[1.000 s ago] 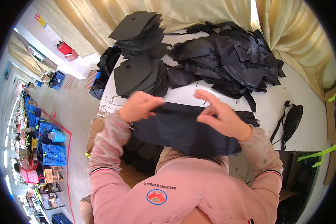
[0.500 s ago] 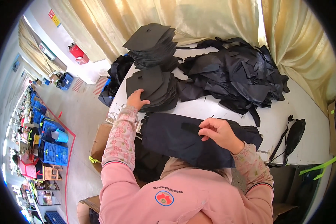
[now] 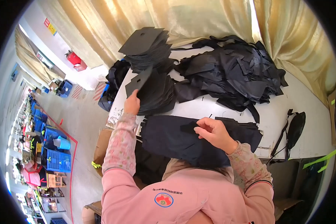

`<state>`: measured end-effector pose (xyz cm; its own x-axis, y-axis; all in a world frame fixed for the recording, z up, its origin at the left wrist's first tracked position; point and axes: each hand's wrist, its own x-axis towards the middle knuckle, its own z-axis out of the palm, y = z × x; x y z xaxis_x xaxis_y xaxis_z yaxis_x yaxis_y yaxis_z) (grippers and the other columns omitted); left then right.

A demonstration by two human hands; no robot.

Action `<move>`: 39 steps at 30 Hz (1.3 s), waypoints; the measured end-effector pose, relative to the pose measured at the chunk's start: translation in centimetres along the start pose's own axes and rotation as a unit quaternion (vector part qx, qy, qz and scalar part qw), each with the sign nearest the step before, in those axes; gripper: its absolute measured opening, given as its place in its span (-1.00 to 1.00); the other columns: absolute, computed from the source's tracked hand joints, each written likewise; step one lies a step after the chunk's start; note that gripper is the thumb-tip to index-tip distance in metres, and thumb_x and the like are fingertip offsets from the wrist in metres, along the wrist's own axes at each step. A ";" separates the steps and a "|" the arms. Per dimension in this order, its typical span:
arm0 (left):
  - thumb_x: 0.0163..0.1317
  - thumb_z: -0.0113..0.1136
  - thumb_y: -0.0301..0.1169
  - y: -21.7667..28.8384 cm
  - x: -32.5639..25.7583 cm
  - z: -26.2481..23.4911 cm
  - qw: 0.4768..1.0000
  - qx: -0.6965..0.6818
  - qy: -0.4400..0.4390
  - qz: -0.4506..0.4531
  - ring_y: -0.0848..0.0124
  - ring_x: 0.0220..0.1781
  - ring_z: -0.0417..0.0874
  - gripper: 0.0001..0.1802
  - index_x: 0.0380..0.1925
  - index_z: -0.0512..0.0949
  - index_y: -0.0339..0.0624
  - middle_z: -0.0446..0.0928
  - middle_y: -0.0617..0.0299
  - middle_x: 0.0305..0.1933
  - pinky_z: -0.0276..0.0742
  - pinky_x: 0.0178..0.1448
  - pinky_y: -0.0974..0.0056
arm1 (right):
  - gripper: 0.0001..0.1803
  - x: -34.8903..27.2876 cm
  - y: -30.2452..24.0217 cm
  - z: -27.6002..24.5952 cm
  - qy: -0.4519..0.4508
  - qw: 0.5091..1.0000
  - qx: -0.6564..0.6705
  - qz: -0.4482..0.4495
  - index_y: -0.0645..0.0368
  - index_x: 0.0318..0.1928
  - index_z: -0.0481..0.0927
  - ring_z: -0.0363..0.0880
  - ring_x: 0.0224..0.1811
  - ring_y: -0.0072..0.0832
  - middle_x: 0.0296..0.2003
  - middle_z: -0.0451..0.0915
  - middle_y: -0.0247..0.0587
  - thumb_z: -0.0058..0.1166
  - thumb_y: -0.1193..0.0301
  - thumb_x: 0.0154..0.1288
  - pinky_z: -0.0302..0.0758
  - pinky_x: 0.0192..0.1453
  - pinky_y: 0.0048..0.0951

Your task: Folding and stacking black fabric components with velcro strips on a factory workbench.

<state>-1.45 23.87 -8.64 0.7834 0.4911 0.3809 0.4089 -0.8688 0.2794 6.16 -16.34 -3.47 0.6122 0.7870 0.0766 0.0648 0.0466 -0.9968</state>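
My left hand (image 3: 132, 103) is closed on the edge of a thin black panel (image 3: 141, 79) with a small slot in it. The panel tilts up from the nearer stack of black panels (image 3: 164, 98) on the table's left side. My right hand (image 3: 212, 131) is in a pinch over a dark cloth piece (image 3: 160, 136) spread along the table's near edge. At its fingertips shows a small black strip (image 3: 187, 127), darker than the cloth. Other layers of dark cloth (image 3: 246, 132) lie at the right, partly under the top piece.
Behind stands a taller stack of black panels (image 3: 140, 44). A large heap of black fabric (image 3: 235, 71) covers the table's far middle. A black pouch with straps (image 3: 296, 128) lies at the right. Curtains (image 3: 198, 18) hang behind; a cardboard box (image 3: 102, 145) is at the left edge.
My left hand has moved slightly down and left and closed on the top panel, whose edge has risen from the stack. My right hand has shifted a little left, still pinched.
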 end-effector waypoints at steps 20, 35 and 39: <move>0.33 -0.07 -0.64 15.0 -10.1 -9.1 0.900 -0.400 -0.093 0.150 0.46 -0.27 0.62 -0.64 0.09 0.53 -0.33 0.65 0.15 -0.17 0.50 -0.14 0.41 | -0.93 1.9 0.8 -3.0 0.201 0.974 -0.009 -0.107 0.24 -0.29 0.58 0.24 -0.60 -0.84 -0.54 0.48 -0.51 0.22 0.55 0.24 0.17 -0.54 -0.64; 0.05 0.39 -0.53 21.7 -7.7 -8.3 0.880 -0.354 -0.098 0.300 0.21 -0.10 0.59 -0.61 -0.06 0.59 -0.17 0.54 0.16 -0.13 0.49 0.04 0.21 | -0.74 1.3 -1.0 -2.0 0.027 0.971 -0.153 -0.182 0.24 -0.02 0.63 0.55 -0.08 -0.44 -0.17 0.54 -0.22 0.14 0.50 0.28 0.46 0.07 -0.41; -0.05 0.37 -0.60 22.8 -6.5 -9.1 0.881 -0.231 0.033 0.413 0.23 -0.23 0.56 -0.67 -0.21 0.60 -0.14 0.55 0.23 -0.20 0.46 -0.12 0.20 | -0.68 0.1 -4.2 -4.0 -0.133 0.975 0.177 -0.029 0.21 0.12 0.53 0.53 0.03 -0.46 -0.06 0.57 -0.27 0.09 0.41 0.40 0.44 0.14 -0.40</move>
<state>-1.51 1.43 3.27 0.6890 -0.2796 0.6686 -0.5326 -0.8211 0.2054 9.08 -18.90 0.86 0.3856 0.9067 0.1709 -0.2124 0.2675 -0.9399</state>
